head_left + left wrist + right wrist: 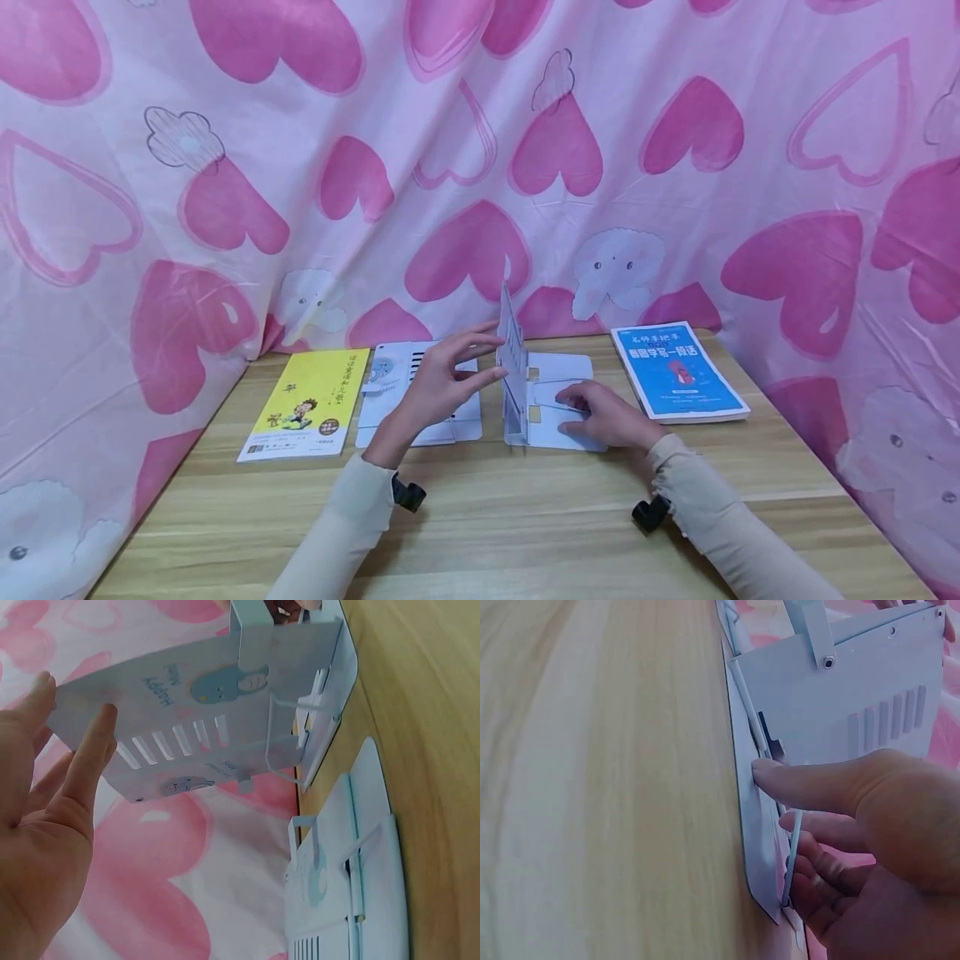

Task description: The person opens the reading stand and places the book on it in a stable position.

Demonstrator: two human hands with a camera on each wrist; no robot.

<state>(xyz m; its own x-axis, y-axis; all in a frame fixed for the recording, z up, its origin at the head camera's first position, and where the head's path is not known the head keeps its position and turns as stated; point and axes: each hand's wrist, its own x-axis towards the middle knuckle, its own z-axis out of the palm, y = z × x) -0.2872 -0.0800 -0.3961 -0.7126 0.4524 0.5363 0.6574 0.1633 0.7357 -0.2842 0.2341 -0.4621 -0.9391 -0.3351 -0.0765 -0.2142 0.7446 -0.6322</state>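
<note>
In the middle of the head view, we are seeing a white stand, its slotted panel rising upright and its base plate lying on the wooden table; bare wood is showing through the base's square openings. Left of it, our left hand is touching the panel's edge with fingers mostly straight. To the right, our right hand is curling its fingers on the thin wire support, while its thumb is resting on the base plate.

Left of centre, a second stand is lying folded flat, partly hidden behind our left hand. Beside it, at the left, we are seeing a yellow book; at the right, a blue book is lying cover up. Behind everything, a pink heart-patterned curtain is hanging.
</note>
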